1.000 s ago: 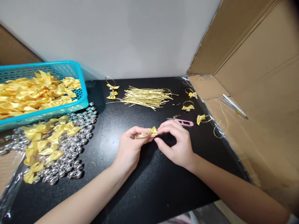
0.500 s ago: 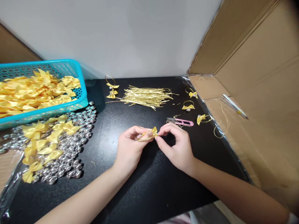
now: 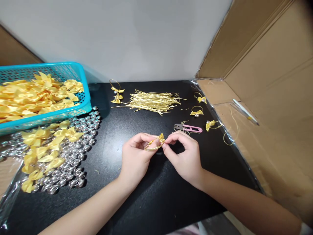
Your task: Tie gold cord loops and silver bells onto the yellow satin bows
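Observation:
Over the middle of the black table [image 3: 146,202], my left hand [image 3: 135,158] and my right hand [image 3: 184,158] meet at a small yellow ribbon bow [image 3: 160,137] with a loop of gold cord [image 3: 151,146] hanging from it. Both hands pinch it with thumb and forefinger, the left on the cord loop, the right at the bow's knot. Pink thread snips [image 3: 189,128] lie just behind my right hand.
A teal basket [image 3: 83,98] full of yellow bows stands at the far left, with loose bows [image 3: 41,147] on a heap of silver beads [image 3: 78,160] in front. A bundle of gold cords [image 3: 153,101] and several finished bows [image 3: 197,112] lie behind. An open cardboard box [image 3: 269,114] fills the right.
The gold cord has opened from a flat strand into a rounder loop below the bow. Both hands have sunk slightly toward the table and stay pinched on it.

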Tool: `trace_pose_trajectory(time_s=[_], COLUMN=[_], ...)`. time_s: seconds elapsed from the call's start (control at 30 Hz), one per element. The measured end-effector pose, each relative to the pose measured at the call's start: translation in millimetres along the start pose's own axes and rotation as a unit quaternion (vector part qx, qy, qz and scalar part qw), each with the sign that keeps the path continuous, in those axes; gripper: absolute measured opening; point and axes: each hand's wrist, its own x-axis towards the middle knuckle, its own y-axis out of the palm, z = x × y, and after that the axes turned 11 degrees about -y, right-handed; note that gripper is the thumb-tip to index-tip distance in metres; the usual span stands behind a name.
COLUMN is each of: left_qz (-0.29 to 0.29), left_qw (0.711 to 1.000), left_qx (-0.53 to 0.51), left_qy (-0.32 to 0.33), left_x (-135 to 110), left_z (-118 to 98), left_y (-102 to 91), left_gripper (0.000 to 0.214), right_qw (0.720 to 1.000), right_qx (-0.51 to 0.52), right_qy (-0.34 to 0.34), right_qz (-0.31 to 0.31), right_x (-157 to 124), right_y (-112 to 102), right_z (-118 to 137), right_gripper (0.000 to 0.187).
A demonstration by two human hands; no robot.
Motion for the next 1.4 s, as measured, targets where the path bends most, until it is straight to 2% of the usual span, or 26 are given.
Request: trace_pose_trajectory(time_s=[0.17,0.3,0.43,0.63,0.73,0.83,1.03,1.13,1.4], left_qz=[-0.009,-0.006,-0.006,-0.012,-0.013,-0.01,0.004,0.007,0.004], left_qw=[0.993,0.967,0.953,0.969,0.982,0.994,1.0,0.999,1.0], left_qx=[0.071,0.148,0.176,0.14,0.102,0.046,-0.028,-0.037,-0.016], left_qy=[0.097,0.208,0.247,0.205,0.159,0.095,-0.003,-0.013,0.023], left_x=[-4,-6,-7,-6,-6,-5,1,1,-1], left_z=[-3,-4,-4,-6,-8,-8,-3,-3,-3], left_y=[-1.5,-6.1,-8.0,-3.3,-0.7,0.2,-1.5,-1.6,-1.7], left_gripper=[0.011,0.015,0.016,0.014,0.013,0.011,0.013,0.014,0.013], right_qw=[1.0,0.999,0.998,0.997,0.996,0.992,0.99,0.991,0.986], right_qx=[0.006,0.028,0.061,0.066,0.081,0.114,0.121,0.112,0.135], right_qy=[0.0,-0.001,0.011,-0.01,-0.005,0.03,0.053,0.054,0.082], right_qz=[-0.012,-0.025,-0.033,-0.03,-0.036,-0.05,-0.051,-0.052,-0.057], right_x=[0,0,-2,-5,-6,-7,-6,-4,-4], right_y=[0,-1,0,3,1,0,1,1,1], right_z=[1,6,11,13,12,11,9,9,11], right_gripper=[0.013,0.012,0.01,0.013,0.012,0.012,0.015,0.01,0.006])
